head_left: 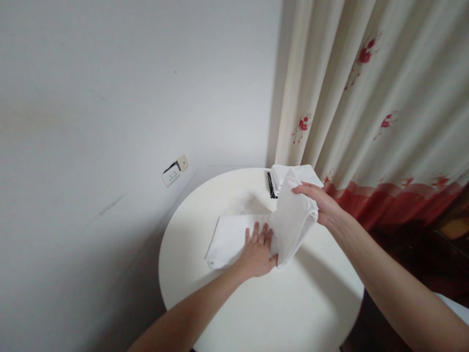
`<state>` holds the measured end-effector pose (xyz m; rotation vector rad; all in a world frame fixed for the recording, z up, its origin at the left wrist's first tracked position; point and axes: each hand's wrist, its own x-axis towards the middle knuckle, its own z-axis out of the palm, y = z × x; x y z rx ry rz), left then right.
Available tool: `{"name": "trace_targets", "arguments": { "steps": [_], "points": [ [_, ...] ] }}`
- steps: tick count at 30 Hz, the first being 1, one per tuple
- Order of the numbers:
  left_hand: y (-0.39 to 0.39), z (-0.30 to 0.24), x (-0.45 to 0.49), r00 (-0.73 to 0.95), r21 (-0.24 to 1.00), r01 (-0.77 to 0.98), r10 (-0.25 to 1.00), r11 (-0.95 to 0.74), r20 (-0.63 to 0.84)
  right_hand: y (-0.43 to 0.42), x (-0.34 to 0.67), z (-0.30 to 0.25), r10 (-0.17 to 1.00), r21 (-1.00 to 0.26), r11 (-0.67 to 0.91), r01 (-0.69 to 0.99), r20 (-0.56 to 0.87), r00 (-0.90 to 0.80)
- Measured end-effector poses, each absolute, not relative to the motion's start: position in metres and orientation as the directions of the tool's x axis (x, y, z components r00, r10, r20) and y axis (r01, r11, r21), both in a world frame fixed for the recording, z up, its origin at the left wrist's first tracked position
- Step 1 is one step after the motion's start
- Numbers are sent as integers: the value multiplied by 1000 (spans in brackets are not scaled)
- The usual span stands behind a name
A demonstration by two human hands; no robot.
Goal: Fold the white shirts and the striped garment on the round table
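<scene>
I have the folded white cloth (232,237) under my left hand (258,252), fingers spread flat near its fold; my right hand (315,198) grips its raised right part. Smooth, layered fabric. Second white bundle (297,173) behind, black item (271,186) beside it. Round white table (264,313), pale wall (110,98), red-flowered cream curtain (330,73).

Matt cloth is seen in the folded white piece (292,222), a smooth, low-sheen finish on the counter (271,313), soft fabric in the right curtain (340,107), plastic in the left socket (171,175).
</scene>
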<state>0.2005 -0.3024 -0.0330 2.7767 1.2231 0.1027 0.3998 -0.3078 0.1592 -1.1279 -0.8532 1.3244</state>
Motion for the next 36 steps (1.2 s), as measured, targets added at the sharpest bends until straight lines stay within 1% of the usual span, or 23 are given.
{"name": "trace_targets", "arguments": {
  "steps": [4,7,11,15,22,26,31,36],
  "points": [
    [-296,-25,201,661,152,739,750,-656,28,-305,388,160,990,-960,-93,-264,-118,79],
    [-284,-16,204,628,154,760,774,-632,78,-304,380,160,992,-963,-89,-255,-108,62],
    [-277,-10,205,623,101,764,769,-638,144,-303,375,162,993,-968,-83,-239,-101,64],
    [-274,-12,204,636,63,756,754,-652,165,-304,376,165,993,-966,-82,-246,-101,64],
    [-258,-9,213,585,73,800,801,-595,127,-308,393,160,983,-967,-80,-243,-116,140],
    [-258,-8,221,556,106,820,826,-563,88,-308,408,153,981,-974,-67,-218,-104,165],
    [-272,-7,223,515,133,845,855,-518,55,-305,423,144,986,-986,-55,-158,-79,145],
    [-302,-15,212,555,167,816,831,-554,45,-302,427,140,980,-984,-73,-166,-101,173]
  ]
}}
